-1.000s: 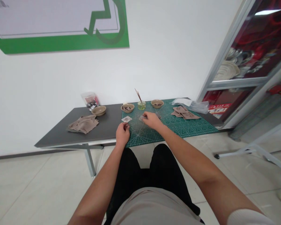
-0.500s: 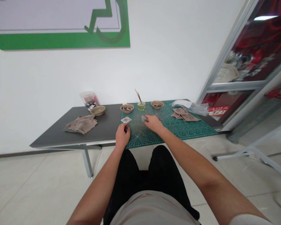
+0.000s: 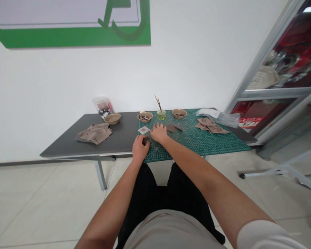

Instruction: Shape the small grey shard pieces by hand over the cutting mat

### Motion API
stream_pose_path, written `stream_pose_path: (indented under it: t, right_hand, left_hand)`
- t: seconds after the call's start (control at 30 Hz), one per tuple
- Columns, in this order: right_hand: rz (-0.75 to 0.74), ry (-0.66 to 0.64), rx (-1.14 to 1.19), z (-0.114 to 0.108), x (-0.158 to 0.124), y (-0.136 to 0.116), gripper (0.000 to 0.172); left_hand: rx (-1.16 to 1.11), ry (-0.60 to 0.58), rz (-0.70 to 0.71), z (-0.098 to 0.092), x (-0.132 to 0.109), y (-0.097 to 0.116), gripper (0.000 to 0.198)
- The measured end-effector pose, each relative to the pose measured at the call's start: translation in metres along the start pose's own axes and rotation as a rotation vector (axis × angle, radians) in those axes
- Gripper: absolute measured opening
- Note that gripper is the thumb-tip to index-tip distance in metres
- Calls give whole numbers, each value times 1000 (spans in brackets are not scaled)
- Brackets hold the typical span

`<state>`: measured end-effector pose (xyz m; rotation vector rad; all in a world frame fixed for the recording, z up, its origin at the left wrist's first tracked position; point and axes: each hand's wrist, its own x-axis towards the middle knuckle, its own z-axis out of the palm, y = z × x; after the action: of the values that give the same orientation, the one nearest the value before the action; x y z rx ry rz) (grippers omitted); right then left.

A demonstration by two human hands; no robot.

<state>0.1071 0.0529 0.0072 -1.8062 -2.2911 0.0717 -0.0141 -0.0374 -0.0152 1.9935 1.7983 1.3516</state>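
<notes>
White paper square (image 3: pixel 144 130) just ahead of our left grip (image 3: pixel 140 149).
Left curled, hold unclear; right grip (image 3: pixel 158 133) open on the green cutting mat (image 3: pixel 217 147).

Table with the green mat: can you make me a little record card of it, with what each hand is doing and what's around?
Place: grey table with a green cutting mat
Left hand: fingers curled at the mat's near edge; cannot tell if it holds anything
Right hand: lying flat on the mat, beside a small white square
Near right hand: two dark flat pieces
Bowls: three tan bowls, two holding dark bits
Glass: small glass with thin sticks
Cloths: two beige cloths
</notes>
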Motion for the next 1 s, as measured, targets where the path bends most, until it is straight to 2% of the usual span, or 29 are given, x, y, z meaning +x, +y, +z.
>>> stream_pose_path:
  t: [0.13, 0.2, 0.3, 0.37, 0.47, 0.63, 0.77, 0.9, 1.0]
  right_hand:
    - [21, 91, 26, -4, 5, -3, 54]
    - [-69, 115, 53, -8, 6, -8, 52]
    - [-299, 8, 98, -9, 10, -18, 54]
    - [-339, -78, 102, -7, 14, -24, 59]
    - [-288, -102, 108, -3, 20, -31, 60]
    - [-297, -97, 121, -5, 28, -36, 50]
    - [-156, -68, 97, -10, 28, -37, 59]
    - [-56, -125, 120, -17, 32, -38, 65]
    - [-38, -201, 145, -23, 37, -40, 56]
  left_hand:
    - [-19, 7, -8, 1, -1, -1, 17]
    - [-45, 35, -26, 1, -1, -2, 17]
    - [-111, 98, -75, -1, -2, -3, 9]
    - [-150, 139, -85, -1, -3, -5, 8]
    - [-167, 183, -92, -1, -3, -8, 6]
    - [-195, 164, -120, 0, -4, -9, 7]
    - [-193, 162, -134, 0, -4, -8, 8]
    - [-181, 163, -119, -2, -4, -5, 8]
    - [-180, 159, -123, -3, -4, -4, 9]
